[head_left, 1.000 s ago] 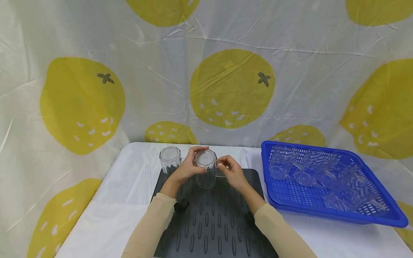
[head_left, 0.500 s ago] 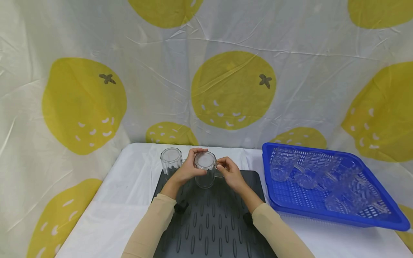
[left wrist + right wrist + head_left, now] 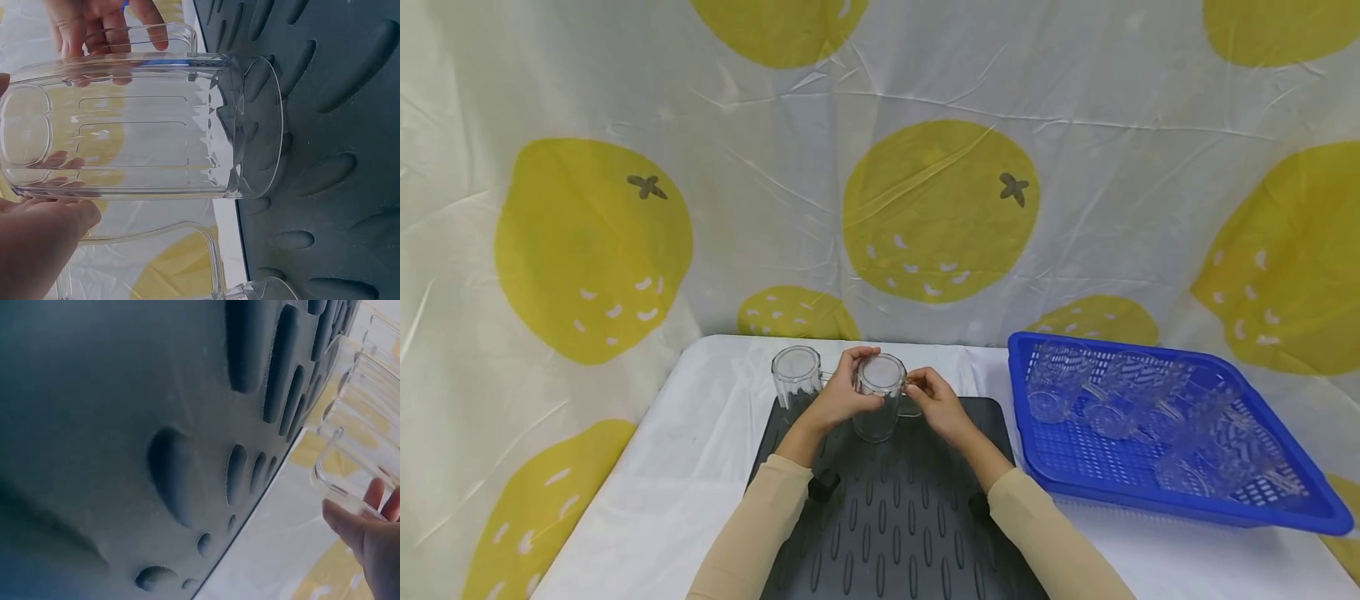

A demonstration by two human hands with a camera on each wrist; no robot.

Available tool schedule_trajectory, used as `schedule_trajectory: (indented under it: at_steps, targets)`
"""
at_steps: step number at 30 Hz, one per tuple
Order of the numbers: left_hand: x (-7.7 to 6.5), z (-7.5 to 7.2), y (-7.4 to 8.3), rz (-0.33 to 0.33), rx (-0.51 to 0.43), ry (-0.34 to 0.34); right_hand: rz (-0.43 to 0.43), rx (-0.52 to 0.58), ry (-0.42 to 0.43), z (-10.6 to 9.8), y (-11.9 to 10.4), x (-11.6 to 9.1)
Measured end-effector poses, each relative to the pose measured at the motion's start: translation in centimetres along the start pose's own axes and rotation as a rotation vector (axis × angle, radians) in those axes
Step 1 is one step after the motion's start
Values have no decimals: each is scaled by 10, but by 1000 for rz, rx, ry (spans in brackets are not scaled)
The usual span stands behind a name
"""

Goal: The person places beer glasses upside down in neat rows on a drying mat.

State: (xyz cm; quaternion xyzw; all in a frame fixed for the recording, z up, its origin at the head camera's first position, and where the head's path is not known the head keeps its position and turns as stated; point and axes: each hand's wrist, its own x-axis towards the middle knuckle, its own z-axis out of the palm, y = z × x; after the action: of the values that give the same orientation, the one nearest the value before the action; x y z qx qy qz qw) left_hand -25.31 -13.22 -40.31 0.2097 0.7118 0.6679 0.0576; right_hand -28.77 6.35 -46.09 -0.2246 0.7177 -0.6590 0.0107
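Observation:
A clear glass mug (image 3: 878, 408) stands upside down at the far part of a dark ridged mat (image 3: 895, 517), its rim down on the mat in the left wrist view. My left hand (image 3: 840, 393) grips it near its upturned base, thumb in front and fingers behind. From the other side my right hand (image 3: 938, 404) pinches the mug's handle (image 3: 337, 484) with thumb and fingers. To the left, a second glass mug (image 3: 796, 375) also sits upside down at the mat's far left corner, its handle partly hidden behind my left hand.
A blue perforated basket (image 3: 1037, 467) is on the right side of the white-covered table (image 3: 625, 500), with several clear glass mugs (image 3: 1112, 412) lying in it. Behind the table hangs a white curtain (image 3: 760, 208) printed with yellow fruit.

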Motion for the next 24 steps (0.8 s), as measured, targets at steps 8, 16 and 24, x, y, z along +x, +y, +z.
schedule_trajectory:
  at_steps: [8,16,24]
  targets:
    - [2,0,-1,14,5,-4,60,-5,-30,-4,-4,-1]
    - [2,1,7,40,0,21,114,-6,-24,-5,-11,-1]
    - [-2,2,17,79,2,30,76,-120,-35,-4,-51,-16]
